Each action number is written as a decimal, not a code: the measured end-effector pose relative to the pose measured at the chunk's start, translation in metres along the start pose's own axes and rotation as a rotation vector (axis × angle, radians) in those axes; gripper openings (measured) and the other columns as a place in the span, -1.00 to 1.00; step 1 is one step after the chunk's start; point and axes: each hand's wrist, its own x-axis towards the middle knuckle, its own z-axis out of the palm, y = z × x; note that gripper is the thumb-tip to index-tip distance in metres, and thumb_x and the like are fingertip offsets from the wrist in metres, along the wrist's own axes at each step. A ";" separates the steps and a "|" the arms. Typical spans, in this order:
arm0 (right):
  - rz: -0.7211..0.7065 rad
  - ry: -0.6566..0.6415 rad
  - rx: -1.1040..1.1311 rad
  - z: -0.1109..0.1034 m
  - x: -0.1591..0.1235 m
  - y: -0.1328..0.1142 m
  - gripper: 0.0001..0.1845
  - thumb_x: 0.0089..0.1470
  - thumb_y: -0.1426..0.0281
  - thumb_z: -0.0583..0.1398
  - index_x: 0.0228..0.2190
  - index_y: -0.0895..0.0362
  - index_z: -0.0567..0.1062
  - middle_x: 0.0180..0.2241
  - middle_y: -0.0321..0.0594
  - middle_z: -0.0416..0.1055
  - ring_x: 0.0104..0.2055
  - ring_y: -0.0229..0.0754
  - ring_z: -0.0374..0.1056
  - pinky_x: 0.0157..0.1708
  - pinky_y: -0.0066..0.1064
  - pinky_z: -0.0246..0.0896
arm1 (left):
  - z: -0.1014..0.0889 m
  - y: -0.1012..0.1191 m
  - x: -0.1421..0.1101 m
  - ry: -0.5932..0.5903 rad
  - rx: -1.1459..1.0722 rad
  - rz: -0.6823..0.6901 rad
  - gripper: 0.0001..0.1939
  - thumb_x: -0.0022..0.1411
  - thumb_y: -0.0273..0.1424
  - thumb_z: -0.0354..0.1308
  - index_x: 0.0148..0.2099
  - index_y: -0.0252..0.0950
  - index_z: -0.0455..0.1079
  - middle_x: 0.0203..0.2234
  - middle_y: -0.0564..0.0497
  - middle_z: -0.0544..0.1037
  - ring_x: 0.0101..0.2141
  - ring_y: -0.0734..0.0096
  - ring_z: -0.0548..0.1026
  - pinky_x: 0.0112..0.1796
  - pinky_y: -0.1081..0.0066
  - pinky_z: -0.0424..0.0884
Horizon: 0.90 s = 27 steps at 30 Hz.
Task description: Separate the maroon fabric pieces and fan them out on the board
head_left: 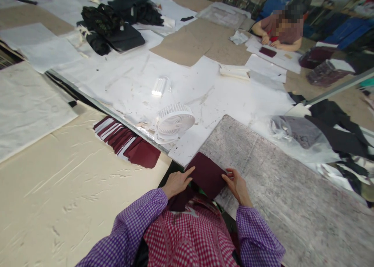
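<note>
A dark maroon rectangular panel, maybe a small stack of them, lies tilted at the near corner of the grey board. My left hand grips its left edge, index finger stretched along the top and the other fingers curled. At the opposite edge, my right hand pinches the panel between thumb and fingers. Below my left hand hangs another dark maroon piece, partly covered; whether that hand also holds it I cannot tell. A fanned row of maroon and white pieces rests on the cream sheet to the left.
A small white fan stands ahead on the white table, with a white block-like object behind it. The speckled grey board extends right, beside a clear plastic bag. Across the table a person works over a maroon piece.
</note>
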 end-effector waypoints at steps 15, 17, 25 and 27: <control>0.110 0.025 0.172 0.019 -0.028 0.005 -0.53 -0.06 0.21 0.12 -0.10 0.13 0.28 -0.49 -0.26 0.43 -0.47 -0.09 0.44 -0.40 -0.28 0.29 | 0.008 -0.001 0.005 0.004 0.026 0.024 -0.49 0.33 -0.25 -0.24 0.30 -0.06 -0.13 -0.39 -0.06 0.57 -0.35 0.27 0.54 -0.34 0.39 0.36; 0.117 0.027 0.172 0.018 -0.028 0.005 -0.51 -0.07 0.20 0.13 -0.09 0.13 0.28 -0.52 -0.28 0.43 -0.49 -0.08 0.44 -0.43 -0.28 0.28 | 0.008 -0.001 0.005 0.008 0.029 0.029 -0.50 0.33 -0.25 -0.24 0.30 -0.06 -0.13 -0.40 -0.06 0.57 -0.35 0.27 0.54 -0.35 0.39 0.36; 0.113 0.000 0.150 0.013 -0.026 0.008 -0.50 -0.08 0.19 0.15 -0.09 0.14 0.29 -0.54 -0.29 0.44 -0.49 -0.11 0.43 -0.44 -0.34 0.26 | 0.011 -0.002 0.005 0.007 0.017 0.073 -0.48 0.33 -0.27 -0.23 0.31 -0.04 -0.18 -0.42 -0.05 0.57 -0.37 0.24 0.54 -0.36 0.37 0.37; 0.107 -0.014 0.139 0.012 -0.024 0.009 -0.50 -0.08 0.20 0.15 -0.08 0.15 0.29 -0.54 -0.30 0.44 -0.49 -0.12 0.43 -0.44 -0.35 0.25 | 0.013 -0.003 0.006 0.008 0.015 0.075 -0.49 0.33 -0.26 -0.24 0.30 -0.02 -0.16 -0.42 -0.05 0.56 -0.38 0.24 0.54 -0.36 0.37 0.37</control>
